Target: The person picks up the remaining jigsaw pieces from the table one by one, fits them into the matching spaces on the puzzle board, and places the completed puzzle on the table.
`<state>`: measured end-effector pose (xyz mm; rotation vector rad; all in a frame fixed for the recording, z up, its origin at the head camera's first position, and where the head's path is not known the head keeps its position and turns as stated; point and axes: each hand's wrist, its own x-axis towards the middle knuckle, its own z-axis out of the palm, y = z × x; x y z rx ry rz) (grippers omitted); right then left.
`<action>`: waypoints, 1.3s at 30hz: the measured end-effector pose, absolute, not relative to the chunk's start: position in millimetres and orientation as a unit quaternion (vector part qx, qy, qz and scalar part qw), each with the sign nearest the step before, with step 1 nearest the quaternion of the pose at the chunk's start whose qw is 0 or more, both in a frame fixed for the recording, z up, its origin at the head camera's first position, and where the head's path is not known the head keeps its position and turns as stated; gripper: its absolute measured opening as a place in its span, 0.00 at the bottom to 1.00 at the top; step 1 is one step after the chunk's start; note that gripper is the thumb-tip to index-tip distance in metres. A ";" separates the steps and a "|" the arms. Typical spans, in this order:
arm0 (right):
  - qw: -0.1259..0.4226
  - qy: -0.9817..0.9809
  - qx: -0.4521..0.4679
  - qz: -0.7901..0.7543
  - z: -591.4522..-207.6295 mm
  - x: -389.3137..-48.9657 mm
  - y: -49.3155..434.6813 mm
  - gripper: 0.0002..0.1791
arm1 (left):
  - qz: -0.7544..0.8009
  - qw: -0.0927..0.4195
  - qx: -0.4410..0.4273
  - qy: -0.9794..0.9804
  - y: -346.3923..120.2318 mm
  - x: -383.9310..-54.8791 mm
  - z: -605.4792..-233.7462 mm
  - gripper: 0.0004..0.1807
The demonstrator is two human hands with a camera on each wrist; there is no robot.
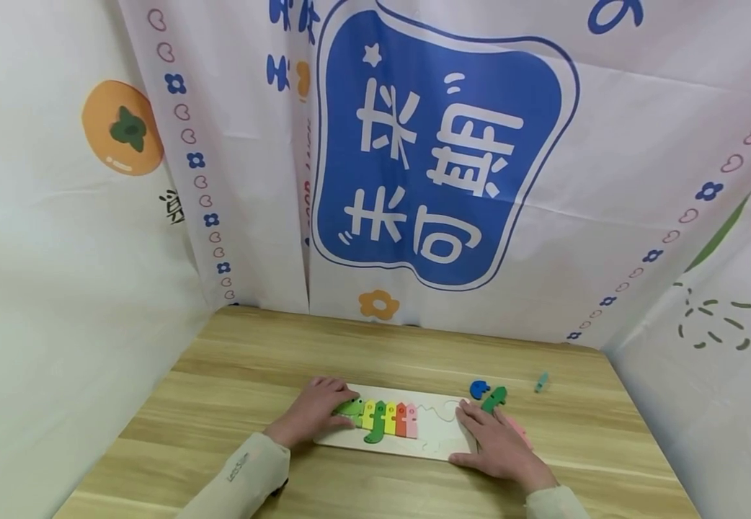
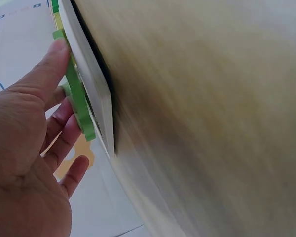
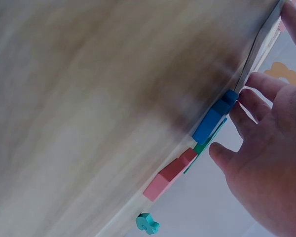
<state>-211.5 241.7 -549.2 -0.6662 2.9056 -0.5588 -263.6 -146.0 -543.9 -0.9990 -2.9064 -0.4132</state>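
Note:
A white wooden puzzle board (image 1: 437, 425) lies on the table, its left part filled with a crocodile's coloured, numbered pieces. My left hand (image 1: 313, 411) pinches the green crocodile head piece (image 1: 351, 411) at the board's left end. In the left wrist view, thumb and fingers lie on opposite edges of this head piece (image 2: 78, 98), which sits over the board (image 2: 91, 69). My right hand (image 1: 495, 440) rests at the board's right end with fingers extended, the fingertips right at its edge. Beside those fingers lies a blue piece (image 3: 214, 118). Bare outlines show on the board's right part.
Right of the board lie a loose green piece (image 1: 495, 398), a pink piece (image 1: 520, 431) partly behind the right hand, and a small teal piece (image 1: 541, 382). The wood-grain table (image 1: 272, 346) is bordered by printed cloth (image 1: 259, 238) at the back and both sides.

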 end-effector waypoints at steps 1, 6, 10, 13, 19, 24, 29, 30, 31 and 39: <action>0.052 0.957 -0.220 -0.184 -549.6 -211.6 242.2 0.52 | -0.135 0.018 -0.323 -0.936 -145.9 -264.3 -544.4 0.28; 0.040 0.958 -0.220 -0.182 -553.5 -214.2 244.4 0.52 | -0.148 0.009 -0.323 -0.935 -145.5 -266.8 -545.2 0.27; 0.048 0.958 -0.214 -0.183 -549.5 -213.5 243.4 0.52 | -0.153 0.003 -0.320 -0.935 -145.3 -267.6 -544.4 0.28; 0.063 0.958 -0.210 -0.184 -544.4 -211.9 242.3 0.52 | -0.149 -0.006 -0.315 -0.937 -144.8 -268.2 -544.3 0.28; 0.071 0.959 -0.208 -0.180 -541.5 -207.8 242.4 0.52 | -0.138 -0.025 -0.309 -0.941 -141.9 -267.2 -545.2 0.28; 0.067 0.958 -0.205 -0.187 -545.0 -207.8 242.6 0.52 | -0.147 -0.021 -0.307 -0.940 -141.1 -263.5 -544.0 0.27; 0.069 0.959 -0.203 -0.184 -545.8 -209.9 243.7 0.52 | -0.151 -0.021 -0.305 -0.940 -140.4 -262.2 -542.3 0.27; 0.069 0.960 -0.203 -0.183 -546.1 -210.0 243.8 0.52 | -0.151 -0.021 -0.305 -0.940 -140.3 -262.2 -542.2 0.27; 0.068 0.960 -0.201 -0.182 -546.0 -209.9 243.8 0.52 | -0.150 -0.020 -0.305 -0.940 -140.2 -262.2 -542.4 0.27; 0.065 0.958 -0.209 -0.184 -547.1 -209.7 242.5 0.52 | -0.150 -0.016 -0.300 -0.942 -143.0 -262.1 -547.3 0.28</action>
